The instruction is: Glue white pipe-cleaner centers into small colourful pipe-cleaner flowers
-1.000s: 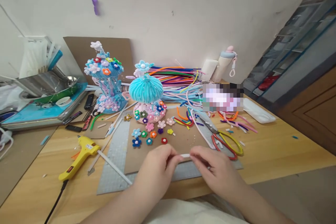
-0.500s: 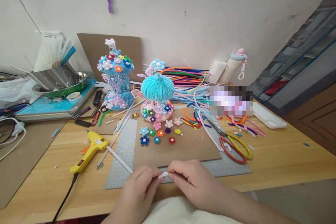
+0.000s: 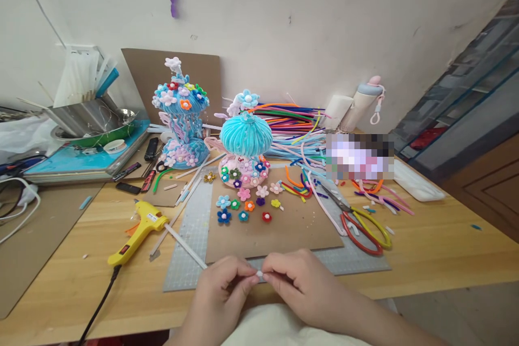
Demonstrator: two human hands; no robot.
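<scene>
Between my two hands, at the front edge of the table, is a short white piece of pipe cleaner [image 3: 260, 274], mostly covered by fingertips. My left hand [image 3: 227, 289] pinches its left end and my right hand [image 3: 294, 281] pinches the right end, the fingertips almost meeting. Just beyond them, small pipe-cleaner flowers [image 3: 243, 216] in several colours lie on a brown cardboard sheet [image 3: 275, 238]. Behind the flowers stands a pipe-cleaner mushroom shape with a turquoise cap [image 3: 246, 135], on a pink base dotted with flowers.
A yellow glue gun [image 3: 140, 232] lies left, its cord running off the front. Open scissors [image 3: 360, 227] rest right, on a grey cutting mat [image 3: 182, 265]. A taller blue flowered piece [image 3: 181, 119] stands behind; bundles of pipe cleaners [image 3: 292, 119] lie along the wall.
My hands have drawn closer together, so less of the white piece shows between the fingertips. The view has shifted slightly; the things on the table stay put.
</scene>
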